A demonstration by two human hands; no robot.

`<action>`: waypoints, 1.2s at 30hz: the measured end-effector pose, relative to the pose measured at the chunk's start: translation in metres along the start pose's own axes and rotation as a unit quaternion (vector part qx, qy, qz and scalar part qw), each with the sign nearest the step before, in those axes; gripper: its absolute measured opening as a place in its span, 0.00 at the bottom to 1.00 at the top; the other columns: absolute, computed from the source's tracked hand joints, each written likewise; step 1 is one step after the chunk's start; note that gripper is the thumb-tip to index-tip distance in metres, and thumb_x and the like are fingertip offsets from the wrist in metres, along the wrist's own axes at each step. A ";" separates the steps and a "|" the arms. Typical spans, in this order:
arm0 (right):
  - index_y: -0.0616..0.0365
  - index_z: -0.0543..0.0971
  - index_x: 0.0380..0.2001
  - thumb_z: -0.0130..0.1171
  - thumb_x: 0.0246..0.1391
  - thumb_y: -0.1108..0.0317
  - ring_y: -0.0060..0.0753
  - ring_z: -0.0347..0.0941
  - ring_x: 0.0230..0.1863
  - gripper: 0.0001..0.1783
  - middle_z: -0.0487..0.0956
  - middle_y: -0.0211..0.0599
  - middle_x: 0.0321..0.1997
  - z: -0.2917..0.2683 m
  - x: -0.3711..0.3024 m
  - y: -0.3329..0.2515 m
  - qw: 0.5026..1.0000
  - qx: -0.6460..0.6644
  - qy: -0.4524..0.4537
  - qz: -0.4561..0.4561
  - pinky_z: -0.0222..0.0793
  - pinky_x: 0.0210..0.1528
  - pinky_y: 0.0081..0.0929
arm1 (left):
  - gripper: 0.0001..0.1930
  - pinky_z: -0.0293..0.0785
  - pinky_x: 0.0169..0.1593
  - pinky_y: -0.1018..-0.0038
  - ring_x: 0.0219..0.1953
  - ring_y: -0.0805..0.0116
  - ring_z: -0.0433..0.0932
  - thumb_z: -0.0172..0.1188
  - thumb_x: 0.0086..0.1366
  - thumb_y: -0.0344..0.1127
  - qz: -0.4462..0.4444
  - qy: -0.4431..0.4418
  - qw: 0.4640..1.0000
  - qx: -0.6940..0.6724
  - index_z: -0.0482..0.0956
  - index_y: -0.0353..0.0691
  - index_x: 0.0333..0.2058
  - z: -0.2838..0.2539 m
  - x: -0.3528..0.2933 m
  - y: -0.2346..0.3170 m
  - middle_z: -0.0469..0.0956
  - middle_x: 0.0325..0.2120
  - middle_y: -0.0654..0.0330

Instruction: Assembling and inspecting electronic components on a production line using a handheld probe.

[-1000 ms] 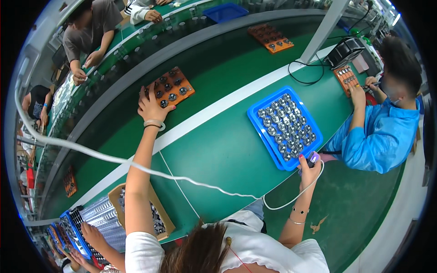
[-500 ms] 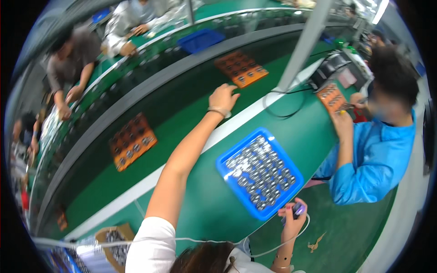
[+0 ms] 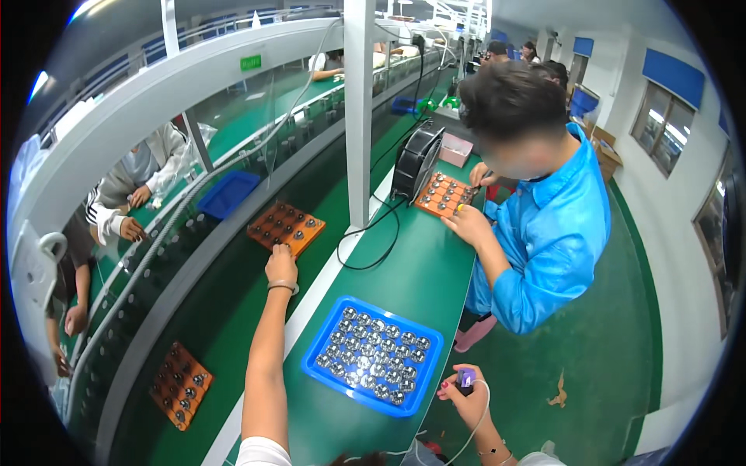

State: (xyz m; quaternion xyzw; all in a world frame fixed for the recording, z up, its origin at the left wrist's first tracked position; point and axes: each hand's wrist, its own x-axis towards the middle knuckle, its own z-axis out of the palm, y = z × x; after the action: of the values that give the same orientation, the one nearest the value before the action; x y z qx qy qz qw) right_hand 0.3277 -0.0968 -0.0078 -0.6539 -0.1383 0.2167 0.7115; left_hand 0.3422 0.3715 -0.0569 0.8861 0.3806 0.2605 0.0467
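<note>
My left hand (image 3: 281, 268), wearing a wristband, reaches over the conveyor belt. Its fingers are closed at the near edge of an orange tray (image 3: 284, 227) that holds rows of dark round parts. My right hand (image 3: 468, 400) is held past the bench's right edge, closed around a small purple and dark device (image 3: 465, 379) with a white cable running from it. Between my arms, a blue tray (image 3: 312, 371) full of shiny round metal parts (image 3: 371, 353) rests on the green bench.
Another orange tray (image 3: 180, 386) lies on the belt at lower left. A white post (image 3: 358, 116), a looped black cable (image 3: 396, 241) and a black fan (image 3: 417, 161) stand beyond the blue tray. At right, a person in blue (image 3: 536, 241) works on an orange tray (image 3: 444, 194).
The whole view has swung to the right. My left hand has reached the orange tray's near edge, and its spread fingers have closed there. My right hand still holds the device.
</note>
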 end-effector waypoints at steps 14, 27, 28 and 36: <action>0.65 0.65 0.46 0.57 0.50 0.81 0.26 0.76 0.30 0.19 0.76 0.40 0.30 0.026 -0.053 -0.033 0.986 0.050 -0.119 -0.104 0.75 0.32 0.22 | 0.11 0.69 0.33 0.63 0.28 0.51 0.71 0.60 0.52 0.26 0.066 -0.028 0.990 -0.122 0.66 0.36 0.32 -0.144 -0.140 -0.061 0.67 0.27 0.51; 0.59 0.68 0.44 0.58 0.51 0.76 0.20 0.72 0.32 0.17 0.75 0.32 0.35 0.105 -0.111 0.018 0.932 0.043 -0.361 -0.013 0.73 0.35 0.20 | 0.12 0.69 0.30 0.63 0.26 0.51 0.71 0.62 0.52 0.26 0.080 -0.060 0.988 -0.116 0.66 0.35 0.30 -0.202 -0.300 -0.030 0.67 0.26 0.50; 0.59 0.68 0.45 0.57 0.52 0.77 0.21 0.73 0.34 0.17 0.74 0.34 0.38 0.110 -0.110 0.027 0.928 0.044 -0.371 -0.004 0.73 0.36 0.20 | 0.12 0.69 0.29 0.63 0.26 0.51 0.72 0.62 0.52 0.26 0.074 -0.070 0.988 -0.117 0.66 0.35 0.30 -0.205 -0.313 -0.025 0.67 0.25 0.50; 0.58 0.69 0.43 0.59 0.51 0.73 0.16 0.69 0.25 0.16 0.72 0.28 0.30 0.136 -0.103 0.040 0.925 -0.052 -0.376 0.021 0.65 0.24 0.15 | 0.14 0.72 0.27 0.59 0.26 0.47 0.74 0.63 0.54 0.35 0.050 -0.122 0.984 -0.122 0.66 0.37 0.32 -0.235 -0.370 0.010 0.69 0.29 0.50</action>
State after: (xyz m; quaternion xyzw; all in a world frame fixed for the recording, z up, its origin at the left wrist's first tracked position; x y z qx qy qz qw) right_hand 0.1679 -0.0267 -0.0240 -0.5634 -0.3927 0.4542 0.5676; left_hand 0.0191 0.0792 -0.0094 0.9168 0.2925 0.1968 0.1873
